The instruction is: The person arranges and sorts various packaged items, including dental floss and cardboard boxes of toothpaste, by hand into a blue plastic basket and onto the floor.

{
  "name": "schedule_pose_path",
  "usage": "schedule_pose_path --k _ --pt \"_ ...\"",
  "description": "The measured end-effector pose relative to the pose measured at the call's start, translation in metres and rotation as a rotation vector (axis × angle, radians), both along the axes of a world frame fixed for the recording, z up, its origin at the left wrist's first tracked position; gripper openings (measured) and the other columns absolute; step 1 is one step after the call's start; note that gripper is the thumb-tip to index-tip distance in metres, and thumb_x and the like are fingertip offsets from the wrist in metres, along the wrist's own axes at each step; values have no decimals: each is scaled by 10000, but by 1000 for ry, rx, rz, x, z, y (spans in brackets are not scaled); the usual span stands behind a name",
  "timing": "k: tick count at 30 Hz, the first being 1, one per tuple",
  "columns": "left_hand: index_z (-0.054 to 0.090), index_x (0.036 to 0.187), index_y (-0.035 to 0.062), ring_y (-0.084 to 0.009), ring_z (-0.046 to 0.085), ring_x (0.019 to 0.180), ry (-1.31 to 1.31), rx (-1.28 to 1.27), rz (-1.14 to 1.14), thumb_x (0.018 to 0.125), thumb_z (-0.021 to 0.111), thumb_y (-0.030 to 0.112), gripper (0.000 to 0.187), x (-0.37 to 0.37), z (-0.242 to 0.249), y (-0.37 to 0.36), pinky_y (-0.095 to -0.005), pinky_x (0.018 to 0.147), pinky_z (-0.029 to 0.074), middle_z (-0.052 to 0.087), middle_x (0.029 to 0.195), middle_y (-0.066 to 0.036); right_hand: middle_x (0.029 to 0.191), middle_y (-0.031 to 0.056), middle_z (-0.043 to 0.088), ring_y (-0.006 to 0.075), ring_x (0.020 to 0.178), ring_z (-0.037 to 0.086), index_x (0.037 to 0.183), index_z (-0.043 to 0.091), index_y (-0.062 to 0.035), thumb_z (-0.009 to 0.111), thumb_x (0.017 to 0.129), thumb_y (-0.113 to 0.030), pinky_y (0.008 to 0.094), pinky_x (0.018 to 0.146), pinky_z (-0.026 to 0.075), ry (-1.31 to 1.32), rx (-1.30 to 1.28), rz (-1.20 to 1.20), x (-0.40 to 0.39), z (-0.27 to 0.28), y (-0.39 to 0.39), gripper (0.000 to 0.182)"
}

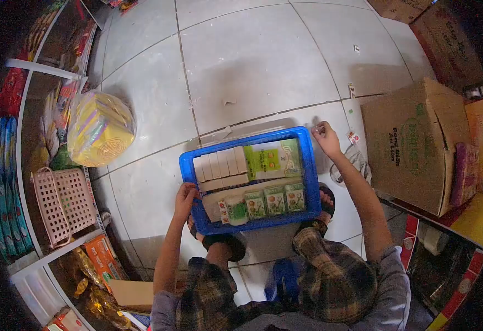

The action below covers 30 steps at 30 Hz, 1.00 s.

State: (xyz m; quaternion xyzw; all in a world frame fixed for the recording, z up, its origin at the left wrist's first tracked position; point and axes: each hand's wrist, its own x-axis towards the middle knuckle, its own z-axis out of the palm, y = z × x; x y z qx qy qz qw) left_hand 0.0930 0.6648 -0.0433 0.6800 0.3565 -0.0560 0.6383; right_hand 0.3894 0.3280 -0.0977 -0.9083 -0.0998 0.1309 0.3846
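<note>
A blue plastic tray (308,182) lies across my lower legs and feet. My left hand (186,199) is at its left edge, with the fingers bent against the rim. Off the tray's upper right side, my right hand (325,137) hovers with its fingers curled; whether something small is between them is too small to tell. Inside the tray are a row of white boxes (219,166), a green and white package (273,160), several small green boxes (274,201) and a white container with a green label (237,211).
Shelves with a pink basket (65,207) and packets stand on the left. Near them a wrapped yellow package (101,129) sits on the tiled floor (241,66). A large cardboard box (401,149) is at the right, and small scraps lie on the floor.
</note>
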Motion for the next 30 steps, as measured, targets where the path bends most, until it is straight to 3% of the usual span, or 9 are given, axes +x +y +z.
schedule_pose_path --k 1,3,7,16,24,30 --pt "410 893 68 -101 492 623 13 1 8 768 407 135 142 0 0 0 -205 480 371 483 699 -17 678 126 484 270 632 500 834 415 -18 519 618 -155 331 536 389 0 0 -1 2 -12 -4 277" --pt "410 893 66 -101 492 623 -6 12 -7 769 404 132 141 -2 -4 2 -206 480 373 483 697 -18 745 147 451 267 694 468 819 411 -2 486 625 -115 321 573 384 -259 127 108 6 -32 -14 238" --pt "409 896 61 -101 492 626 1 12 -21 772 397 126 140 -1 -2 1 -207 479 377 480 694 -20 792 161 422 262 732 438 828 413 6 458 625 -86 323 603 377 -273 183 131 4 -24 -16 228" --pt "404 906 67 -103 497 631 8 21 -33 777 397 144 151 -2 -3 2 -209 479 381 478 717 -19 672 171 477 273 605 477 709 429 33 441 629 -68 306 558 387 37 85 129 -7 -1 -11 130" --pt "399 897 66 -101 495 635 12 37 -48 775 391 134 139 -1 0 1 -207 476 378 478 709 -23 714 232 472 384 710 472 874 312 5 408 677 -17 411 610 373 -28 9 277 -6 -22 -20 220" --pt "393 894 64 -101 490 625 8 33 -49 774 386 120 133 -1 -3 2 -207 475 383 481 702 -30 760 247 479 397 744 466 878 300 -4 367 697 -19 435 616 363 37 -25 292 -4 -24 -22 194"
